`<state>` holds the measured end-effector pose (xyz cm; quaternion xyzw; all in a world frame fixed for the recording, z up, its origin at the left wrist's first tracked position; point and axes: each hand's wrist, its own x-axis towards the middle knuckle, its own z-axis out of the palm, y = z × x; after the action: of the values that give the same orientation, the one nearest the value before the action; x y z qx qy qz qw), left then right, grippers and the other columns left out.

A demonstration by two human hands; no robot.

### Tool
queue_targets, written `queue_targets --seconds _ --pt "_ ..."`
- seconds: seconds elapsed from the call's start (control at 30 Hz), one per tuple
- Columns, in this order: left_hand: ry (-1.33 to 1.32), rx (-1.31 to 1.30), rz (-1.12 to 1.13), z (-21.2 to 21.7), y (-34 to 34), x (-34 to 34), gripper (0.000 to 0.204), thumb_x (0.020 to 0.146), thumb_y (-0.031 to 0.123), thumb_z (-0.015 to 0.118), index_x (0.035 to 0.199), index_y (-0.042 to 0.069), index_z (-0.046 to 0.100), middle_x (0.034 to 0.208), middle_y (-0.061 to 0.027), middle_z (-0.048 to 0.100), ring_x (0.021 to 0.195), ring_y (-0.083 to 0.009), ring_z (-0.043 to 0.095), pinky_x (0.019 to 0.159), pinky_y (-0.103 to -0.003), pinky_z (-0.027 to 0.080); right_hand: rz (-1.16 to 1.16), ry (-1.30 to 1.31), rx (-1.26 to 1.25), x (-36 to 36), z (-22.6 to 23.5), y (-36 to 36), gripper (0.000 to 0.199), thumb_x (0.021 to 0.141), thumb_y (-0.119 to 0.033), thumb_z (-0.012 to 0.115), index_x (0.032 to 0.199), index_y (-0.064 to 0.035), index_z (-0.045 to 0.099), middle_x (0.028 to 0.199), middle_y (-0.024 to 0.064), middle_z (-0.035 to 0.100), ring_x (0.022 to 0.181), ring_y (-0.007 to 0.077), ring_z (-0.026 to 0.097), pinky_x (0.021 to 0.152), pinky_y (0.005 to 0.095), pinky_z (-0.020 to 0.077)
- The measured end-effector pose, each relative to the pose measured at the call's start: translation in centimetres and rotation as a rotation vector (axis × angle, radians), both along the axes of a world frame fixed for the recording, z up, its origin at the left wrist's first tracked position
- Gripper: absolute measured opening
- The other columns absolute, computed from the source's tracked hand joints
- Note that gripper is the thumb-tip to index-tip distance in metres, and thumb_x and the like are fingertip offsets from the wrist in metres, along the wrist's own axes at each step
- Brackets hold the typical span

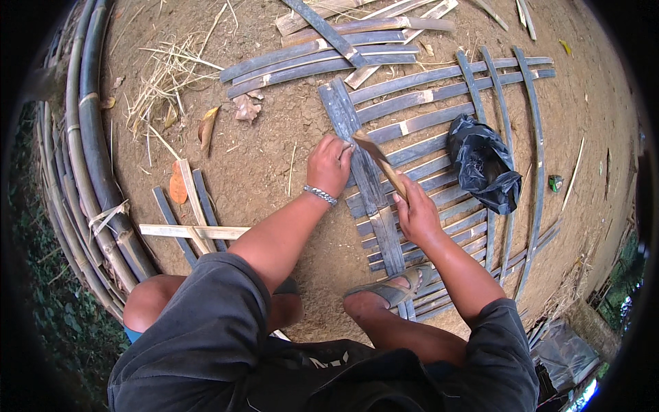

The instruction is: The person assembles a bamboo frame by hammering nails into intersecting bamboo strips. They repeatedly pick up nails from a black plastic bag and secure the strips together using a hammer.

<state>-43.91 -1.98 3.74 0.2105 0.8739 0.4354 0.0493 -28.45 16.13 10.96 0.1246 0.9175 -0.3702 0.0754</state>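
My left hand point(329, 165), with a chain bracelet at the wrist, is closed in a pinch at the edge of a wide dark bamboo strip point(373, 189). What its fingertips hold, if anything, is too small to make out. My right hand point(417, 211) is closed round a wooden-handled tool point(379, 156). The tool's wider brown end is over the strip, close to my left fingers; its exact kind is unclear. The strip lies across a lattice of split bamboo slats point(439, 147) on the ground. An open black plastic bag point(482, 165) sits on the lattice, right of my right hand.
Loose bamboo slats point(295, 69) lie at the far side, beside dry straw point(168, 75). More strips point(195, 230) cross at the left. Long bamboo poles point(89, 123) line the left edge. My sandalled right foot point(395, 287) rests at the lattice's near end.
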Motion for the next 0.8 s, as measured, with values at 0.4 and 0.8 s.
queue_targets --seconds 0.4,0.8 --pt "-0.024 -0.031 -0.011 0.8 0.2 -0.2 0.011 0.086 0.004 0.074 0.093 -0.001 0.068 0.099 -0.0176 0.068 0.091 -0.0383 0.068 0.081 -0.045 0.056 0.012 0.062 -0.011 -0.1 0.5 0.2 0.05 0.098 -0.01 0.062 0.146 -0.0108 0.048 0.122 0.023 0.065 0.101 0.0468 0.066 0.084 0.0512 0.0552" --pt "-0.008 -0.063 -0.011 0.4 -0.1 -0.2 0.012 0.085 0.008 0.077 0.09 -0.001 0.07 0.102 -0.0176 0.07 0.088 -0.0367 0.069 0.079 -0.041 0.057 0.068 -0.252 -0.012 -0.7 1.1 0.7 0.045 0.102 -0.014 0.058 0.146 -0.009 0.049 0.127 0.0274 0.063 0.113 0.0486 0.063 0.096 0.0498 0.0522"
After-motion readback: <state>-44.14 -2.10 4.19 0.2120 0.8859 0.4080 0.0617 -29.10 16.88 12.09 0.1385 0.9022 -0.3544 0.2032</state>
